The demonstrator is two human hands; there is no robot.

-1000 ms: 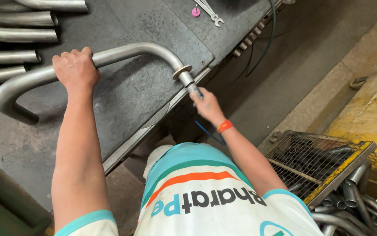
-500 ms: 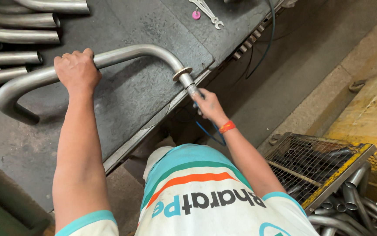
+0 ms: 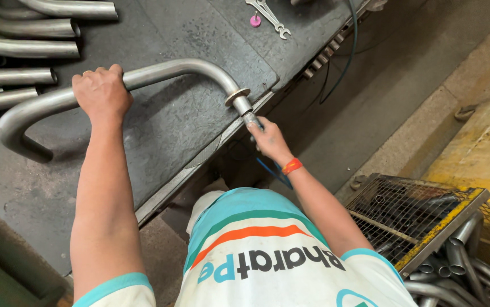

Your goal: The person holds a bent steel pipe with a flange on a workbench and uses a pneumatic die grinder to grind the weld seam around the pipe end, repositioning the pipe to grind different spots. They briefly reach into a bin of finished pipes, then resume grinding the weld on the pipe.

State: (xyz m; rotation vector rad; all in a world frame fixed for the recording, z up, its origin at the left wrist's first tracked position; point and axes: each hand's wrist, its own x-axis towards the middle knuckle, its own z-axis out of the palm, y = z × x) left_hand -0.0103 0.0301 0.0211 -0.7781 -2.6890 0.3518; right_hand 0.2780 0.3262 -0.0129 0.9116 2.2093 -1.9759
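A long bent steel pipe (image 3: 171, 71) lies across the dark metal workbench (image 3: 159, 131), with a round flange (image 3: 237, 96) near its right end. My left hand (image 3: 100, 91) grips the pipe's straight middle part from above. The pipe's narrow end sticks out past the bench edge, and my right hand (image 3: 267, 138) is closed around it just below the flange. A red band (image 3: 291, 166) is on my right wrist. What my right palm covers is hidden.
Several bent pipes (image 3: 23, 48) are stacked at the bench's far left. A spanner (image 3: 269, 16) and a small pink piece (image 3: 254, 21) lie at the top. A cable (image 3: 344, 57) hangs off the bench edge. A wire crate (image 3: 421, 222) with pipe pieces stands on the floor at right.
Both hands keep their hold on the pipe. The view has shifted slightly; the pipe and my hands sit about where they were.
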